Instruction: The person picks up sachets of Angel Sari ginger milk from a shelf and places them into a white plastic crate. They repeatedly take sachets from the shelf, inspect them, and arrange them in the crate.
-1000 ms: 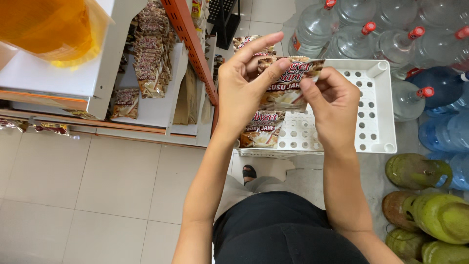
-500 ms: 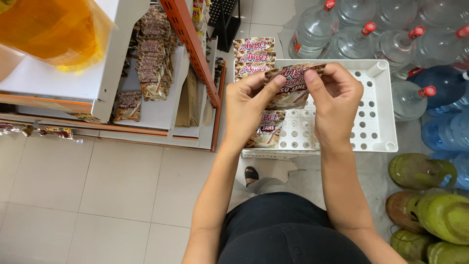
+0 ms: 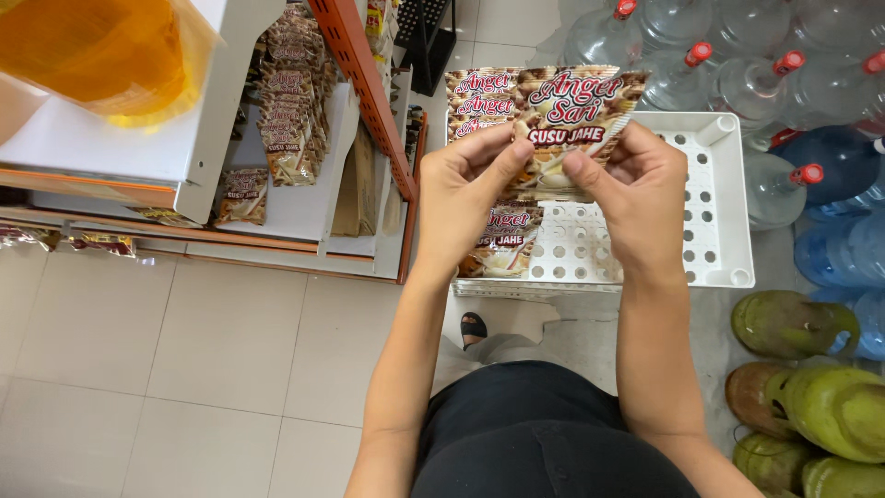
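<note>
Closest to you are your dark trousers [image 3: 544, 443] and one sandalled foot [image 3: 473, 326] on the pale tiled floor [image 3: 184, 369]. Your two forearms go up from there to the middle of the view. Your left hand [image 3: 466, 189] and your right hand [image 3: 636, 189] are close together but not touching, and both are pinched on the same sachet strip [image 3: 553, 120]: the thumb and fingers of each hand grip the lower edge of the front sachet, the left hand at its left part and the right hand at its right part. The strip is brown and white with red lettering, and you hold it up flat, facing you, above the tray [image 3: 719, 203]. More sachets of the strip show behind the front one at the upper left, and one more sachet [image 3: 502, 240] hangs below your left hand, over the left part of the tray. The tray is white plastic with round holes in its bottom and it stands on the floor, under your hands. At your right, near the tray, lie green gas cylinders [image 3: 830, 406]. At your left is the shelf [image 3: 304, 212] with an orange upright post, and on it are more strips [image 3: 290, 111] of the same kind. Farther, beyond the tray, stand clear water jugs [image 3: 737, 65] with red caps, and at the top left is a yellow oil pouch [image 3: 92, 55].
</note>
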